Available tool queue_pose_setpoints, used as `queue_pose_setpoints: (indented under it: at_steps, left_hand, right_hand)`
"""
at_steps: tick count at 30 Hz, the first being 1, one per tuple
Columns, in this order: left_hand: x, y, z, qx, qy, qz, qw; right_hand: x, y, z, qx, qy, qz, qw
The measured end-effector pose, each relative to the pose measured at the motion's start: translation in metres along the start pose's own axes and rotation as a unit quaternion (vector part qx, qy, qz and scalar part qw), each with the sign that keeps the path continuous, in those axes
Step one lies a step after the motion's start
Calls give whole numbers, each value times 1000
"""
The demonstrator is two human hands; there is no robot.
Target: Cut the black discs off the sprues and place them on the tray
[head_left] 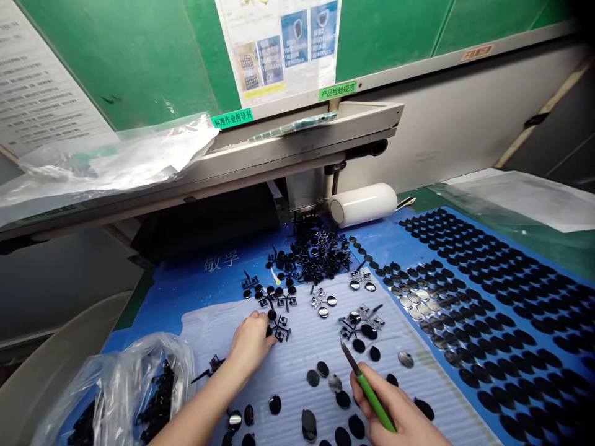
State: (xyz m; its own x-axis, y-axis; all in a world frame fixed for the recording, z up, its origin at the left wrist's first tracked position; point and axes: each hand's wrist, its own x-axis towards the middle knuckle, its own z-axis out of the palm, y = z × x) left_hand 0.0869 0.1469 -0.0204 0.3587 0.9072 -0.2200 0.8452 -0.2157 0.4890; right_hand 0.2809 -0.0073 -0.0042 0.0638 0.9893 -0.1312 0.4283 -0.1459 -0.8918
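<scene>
My left hand reaches over the pale foam sheet, its fingers closed at the edge of a black plastic sprue with round black discs on it. The fingertips are partly hidden. In my right hand is a craft knife with a green handle, its dark blade pointing up and to the left. Just beyond the blade lie more black sprues with glossy discs attached. Several loose black discs are scattered between and below my hands.
A heap of black sprues stands at the back of the blue mat. Rows of black discs cover the right side. A white cylinder lies behind; a clear plastic bag of black parts sits at left. A shelf overhangs the bench.
</scene>
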Motion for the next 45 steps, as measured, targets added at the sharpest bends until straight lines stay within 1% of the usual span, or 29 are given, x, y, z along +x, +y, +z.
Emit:
queue_pose_setpoints:
  at_steps: [3,6,7,9,12,14,15,16,18,19,21,22,24,26,30,36,42,45]
  left_hand:
    - [-16,3,-4,-6,12,-3,1000]
    - [-46,20,-7,-45,21,-6,999]
    - [-58,27,-7,-59,19,-7,998]
    - [-83,42,-5,-88,27,-13,996]
    - [-115,60,-5,-168,65,-31,983]
    - [-129,68,-8,-262,72,-65,960]
    - [-135,70,-10,-313,62,-86,944]
    - [-139,72,-11,-364,52,-111,923]
    - [-145,73,-13,-459,32,-156,874]
    - [-146,72,-13,-499,25,-167,850]
    - [-149,70,-11,-564,21,-167,809]
    - [-150,69,-9,-588,21,-159,793]
    - [-151,67,-6,-620,25,-143,771]
    - [-152,65,-2,-638,21,-141,757]
    - [-152,65,1,-640,0,-137,756]
    - [-152,66,1,-635,-3,-146,758]
    - [-151,73,-3,-610,0,-168,774]
    - [-150,78,-2,-602,3,-177,778]
  right_hand:
    - [6,-10,9,55,-7,29,998]
    - [14,-23,20,93,-16,51,994]
    - [16,-27,23,110,-19,44,993]
    - [19,-33,27,149,-30,5,988]
    - [18,-39,29,209,-32,-54,976]
    - [15,-43,27,233,-30,-59,970]
    - [14,-46,26,239,-28,-50,969]
    - [12,-49,25,241,-28,-37,969]
    - [8,-55,21,239,-36,-4,970]
    - [6,-58,20,237,-41,9,971]
    - [3,-62,18,236,-46,21,971]
    - [1,-64,17,235,-46,20,971]
    - [-1,-66,16,230,-44,13,972]
    - [-3,-67,15,221,-45,5,974]
    - [-6,-68,14,206,-45,-29,977]
    - [-9,-68,13,189,-50,-73,978]
    - [-9,-65,14,168,-52,-76,981]
    - [-8,-65,17,162,-57,-78,982]
